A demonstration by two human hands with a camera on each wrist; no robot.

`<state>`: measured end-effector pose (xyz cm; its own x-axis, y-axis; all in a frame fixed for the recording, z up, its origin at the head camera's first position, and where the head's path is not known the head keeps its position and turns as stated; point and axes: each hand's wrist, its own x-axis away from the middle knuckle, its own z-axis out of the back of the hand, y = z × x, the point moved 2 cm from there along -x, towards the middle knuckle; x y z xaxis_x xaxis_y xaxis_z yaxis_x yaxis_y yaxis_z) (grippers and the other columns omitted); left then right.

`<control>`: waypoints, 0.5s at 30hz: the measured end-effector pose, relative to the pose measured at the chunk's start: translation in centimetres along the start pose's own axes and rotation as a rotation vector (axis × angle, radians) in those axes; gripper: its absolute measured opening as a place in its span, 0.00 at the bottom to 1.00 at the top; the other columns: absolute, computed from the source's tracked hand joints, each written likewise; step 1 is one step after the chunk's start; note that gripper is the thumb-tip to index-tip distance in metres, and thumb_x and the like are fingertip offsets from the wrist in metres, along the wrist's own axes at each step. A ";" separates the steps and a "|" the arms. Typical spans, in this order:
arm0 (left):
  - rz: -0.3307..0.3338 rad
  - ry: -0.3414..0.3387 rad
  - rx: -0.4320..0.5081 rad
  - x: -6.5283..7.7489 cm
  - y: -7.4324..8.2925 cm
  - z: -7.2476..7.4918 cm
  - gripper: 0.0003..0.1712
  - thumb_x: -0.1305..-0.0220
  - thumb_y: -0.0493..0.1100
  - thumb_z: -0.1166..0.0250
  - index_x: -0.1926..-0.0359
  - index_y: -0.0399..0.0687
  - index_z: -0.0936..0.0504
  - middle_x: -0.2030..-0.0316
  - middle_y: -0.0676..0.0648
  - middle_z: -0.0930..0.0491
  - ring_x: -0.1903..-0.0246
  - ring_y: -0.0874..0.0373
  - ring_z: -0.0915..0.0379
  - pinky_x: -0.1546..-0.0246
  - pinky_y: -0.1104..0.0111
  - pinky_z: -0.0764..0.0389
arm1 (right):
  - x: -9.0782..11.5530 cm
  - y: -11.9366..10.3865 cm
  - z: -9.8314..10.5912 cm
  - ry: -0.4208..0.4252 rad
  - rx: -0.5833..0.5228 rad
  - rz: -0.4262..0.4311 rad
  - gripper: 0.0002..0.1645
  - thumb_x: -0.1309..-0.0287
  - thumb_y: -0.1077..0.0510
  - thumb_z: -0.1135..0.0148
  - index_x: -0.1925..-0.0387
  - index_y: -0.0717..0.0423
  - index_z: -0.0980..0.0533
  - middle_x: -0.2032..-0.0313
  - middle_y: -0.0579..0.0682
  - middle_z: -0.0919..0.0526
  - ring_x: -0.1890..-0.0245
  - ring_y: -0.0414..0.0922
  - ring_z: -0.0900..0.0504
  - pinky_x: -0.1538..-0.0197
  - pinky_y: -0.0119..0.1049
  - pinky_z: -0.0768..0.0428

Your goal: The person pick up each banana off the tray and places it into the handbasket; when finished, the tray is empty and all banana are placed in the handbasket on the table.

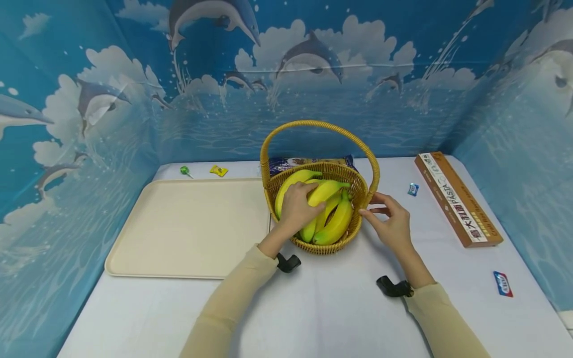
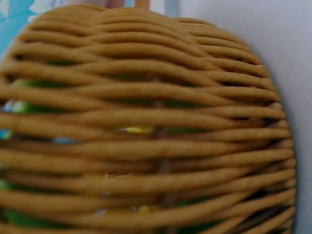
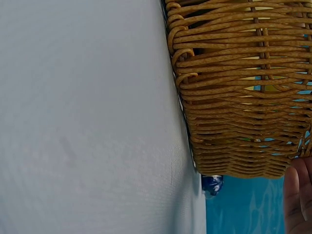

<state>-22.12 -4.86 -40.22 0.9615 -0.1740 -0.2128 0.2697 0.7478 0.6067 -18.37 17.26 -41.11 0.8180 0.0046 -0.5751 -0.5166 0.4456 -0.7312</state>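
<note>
A yellow wicker basket [image 1: 329, 248] with a tall arched handle stands on the table, with several yellow-green bananas [image 1: 337, 223] lying in it. Reaching in from the left, my left hand [image 1: 297, 206] grips a bunch, thumb and fingers around an upper banana [image 1: 329, 191]. My right hand [image 1: 391, 219] holds the basket's right rim near the foot of the handle. Woven basket wall [image 2: 146, 117] fills most of the left wrist view and hides that hand. Fingers [image 3: 302, 195] touch the basket's rim at the right wrist view's edge.
A cream tray [image 1: 192, 228] lies left of the basket. Behind the basket is a dark blue packet [image 1: 286, 163]. A green lollipop [image 1: 185, 170] and yellow candy [image 1: 219, 170] sit behind the tray. Right are a pasta box [image 1: 458, 199] and small packets [image 1: 413, 189].
</note>
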 end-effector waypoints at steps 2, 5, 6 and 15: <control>-0.005 0.005 -0.048 0.0 0.1 -0.5 0.30 0.43 0.52 0.32 0.39 0.52 0.21 0.48 0.45 0.19 0.53 0.50 0.26 0.54 0.58 0.26 | 0.0 -0.2 0.0 -0.001 0.001 -0.002 0.26 0.56 0.76 0.29 0.51 0.75 0.23 0.59 0.67 0.17 0.61 0.19 0.27 0.59 0.16 0.23; -0.024 0.022 -0.114 -0.1 0.2 -1.0 0.30 0.43 0.53 0.31 0.39 0.53 0.21 0.48 0.46 0.18 0.54 0.50 0.26 0.58 0.60 0.29 | 0.1 -0.3 0.1 -0.006 0.003 -0.007 0.26 0.56 0.76 0.28 0.51 0.75 0.23 0.59 0.67 0.17 0.61 0.19 0.26 0.59 0.16 0.23; -0.032 0.030 -0.135 -0.1 0.2 -1.1 0.30 0.43 0.54 0.31 0.39 0.53 0.20 0.48 0.47 0.17 0.55 0.50 0.26 0.59 0.61 0.30 | 0.1 -0.3 0.1 -0.007 0.005 -0.008 0.26 0.56 0.76 0.28 0.51 0.75 0.23 0.59 0.67 0.17 0.61 0.19 0.26 0.59 0.16 0.23; -0.117 0.093 -0.106 1.0 0.3 -0.8 0.28 0.41 0.53 0.32 0.41 0.48 0.20 0.50 0.46 0.17 0.55 0.50 0.27 0.58 0.60 0.29 | 0.3 3.0 -0.3 0.002 0.015 -0.024 0.29 0.57 0.74 0.27 0.48 0.70 0.22 0.57 0.65 0.17 0.60 0.20 0.26 0.59 0.15 0.24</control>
<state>-21.07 -4.31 -40.87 0.9133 -0.2078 -0.3502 0.3679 0.7899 0.4907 -19.73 18.34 -43.53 0.8297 -0.0080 -0.5582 -0.4929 0.4590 -0.7392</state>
